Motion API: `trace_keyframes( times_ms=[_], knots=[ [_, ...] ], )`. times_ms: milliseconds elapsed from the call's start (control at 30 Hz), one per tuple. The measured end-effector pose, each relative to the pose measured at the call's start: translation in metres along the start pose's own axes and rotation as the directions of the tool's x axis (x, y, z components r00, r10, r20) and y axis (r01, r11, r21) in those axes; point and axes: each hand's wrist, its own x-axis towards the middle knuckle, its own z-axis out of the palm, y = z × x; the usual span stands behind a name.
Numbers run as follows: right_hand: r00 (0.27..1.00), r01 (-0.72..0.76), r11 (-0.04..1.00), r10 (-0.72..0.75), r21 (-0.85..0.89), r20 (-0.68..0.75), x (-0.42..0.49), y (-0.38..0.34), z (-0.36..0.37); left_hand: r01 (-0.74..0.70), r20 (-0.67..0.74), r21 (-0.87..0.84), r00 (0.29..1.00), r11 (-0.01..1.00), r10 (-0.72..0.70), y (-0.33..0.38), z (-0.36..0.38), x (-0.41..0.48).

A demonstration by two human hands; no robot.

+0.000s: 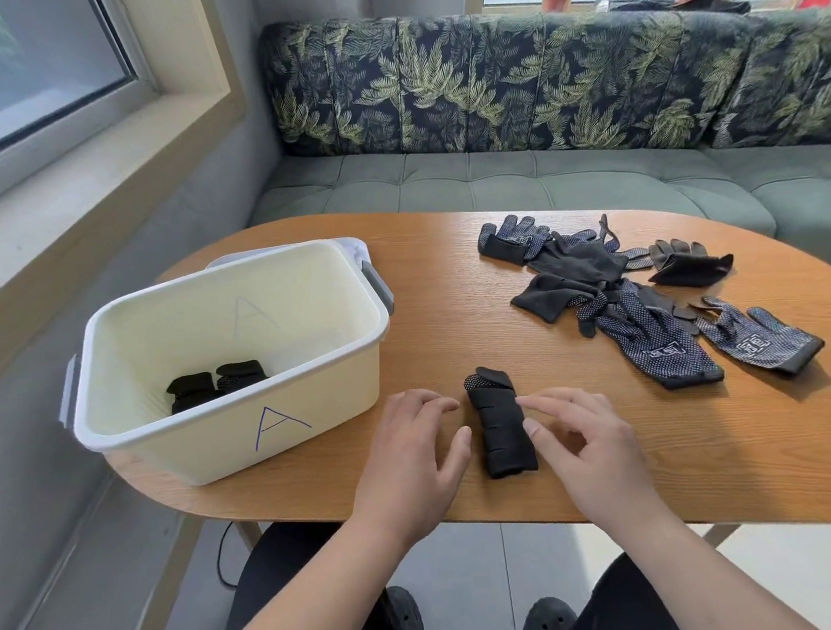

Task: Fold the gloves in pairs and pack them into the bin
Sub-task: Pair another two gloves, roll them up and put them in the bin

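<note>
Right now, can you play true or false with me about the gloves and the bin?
1. The bin is empty. False: folded gloves lie in it.
2. A bundle lies on the table between the left hand and the right hand. True.
3. Loose gloves lie right of the bundle. True.
4. The bin is marked B. False: it is marked A.
</note>
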Motion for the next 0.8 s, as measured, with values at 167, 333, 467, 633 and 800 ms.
trace_keyframes(
  times_ms=[167,333,467,633,800],
  knots=[
    [0.997,0.004,0.998,0.0,-0.057,0.076,0.002,0.004,0.004,0.089,0.05,0.031,0.995,0.996,-0.09,0.002,-0.001,0.009],
    [0.998,-0.002,0.998,0.007,-0.059,0.069,0.004,0.002,0.003,0.237,0.198,0.101,0.947,0.966,-0.253,0.026,0.001,0.028],
    [0.998,-0.008,0.999,0.011,-0.053,0.06,0.003,0.002,0.002,0.369,0.301,0.004,0.886,0.929,-0.353,0.045,0.007,0.043],
    [0.999,-0.021,0.999,0.022,-0.042,0.034,0.003,-0.002,-0.001,0.459,0.314,-0.125,0.859,0.88,-0.404,0.061,0.002,0.054],
    [0.982,-0.188,0.969,0.187,0.157,0.025,0.006,-0.005,-0.005,0.645,0.356,-0.386,0.763,0.659,-0.539,0.056,0.004,0.054]
  ],
)
